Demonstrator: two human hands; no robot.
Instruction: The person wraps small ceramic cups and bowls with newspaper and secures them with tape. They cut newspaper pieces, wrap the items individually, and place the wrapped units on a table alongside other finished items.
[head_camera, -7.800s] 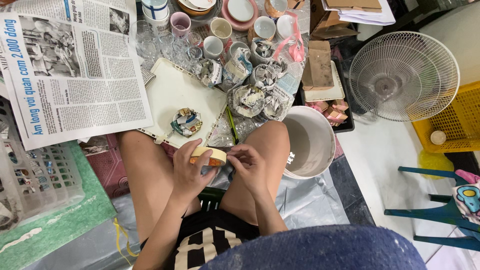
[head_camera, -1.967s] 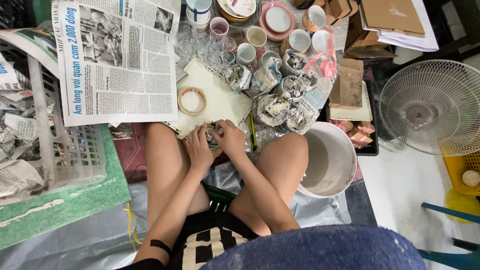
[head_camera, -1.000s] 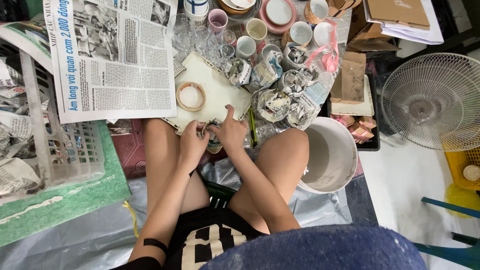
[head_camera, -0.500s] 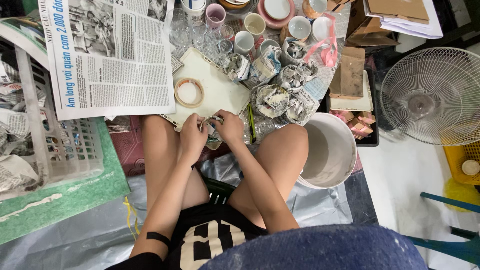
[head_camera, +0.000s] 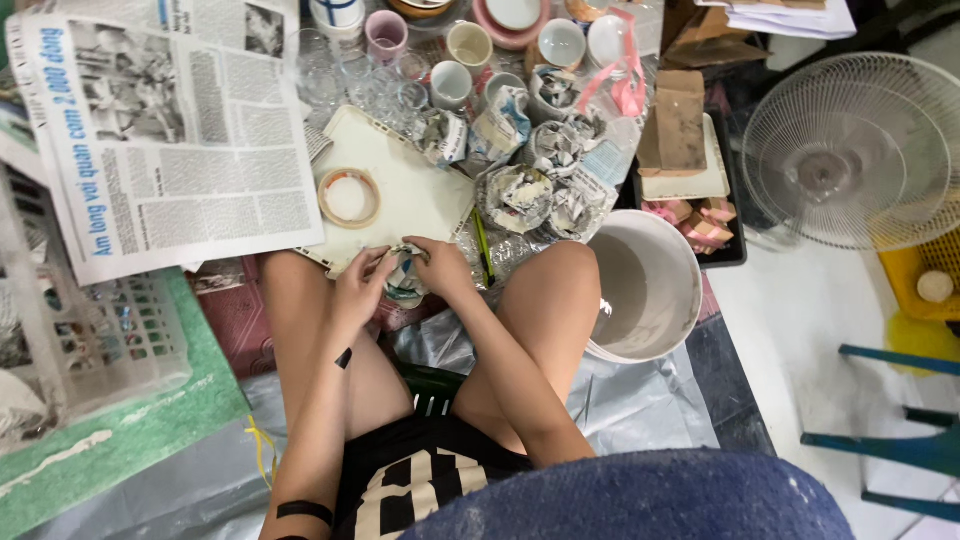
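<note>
Hands together between the knees: left hand (head_camera: 358, 290) and right hand (head_camera: 440, 268) both closed on a newspaper-wrapped bundle (head_camera: 405, 280) beside the tape roll (head_camera: 349, 197). Best pressing folds flat, keeping paper tight around the piece.

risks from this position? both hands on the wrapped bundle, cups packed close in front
1. Both hands, left and right, press a small newspaper-wrapped bundle over the knees; a slip could drop it on the floor.
2. Unwrapped ceramic cups and clear glasses crowd just beyond; a forward reach may knock them.
3. The roll of beige tape sits on the cream tray, so fetching it likely frees one hand and the wrap may loosen.
</note>
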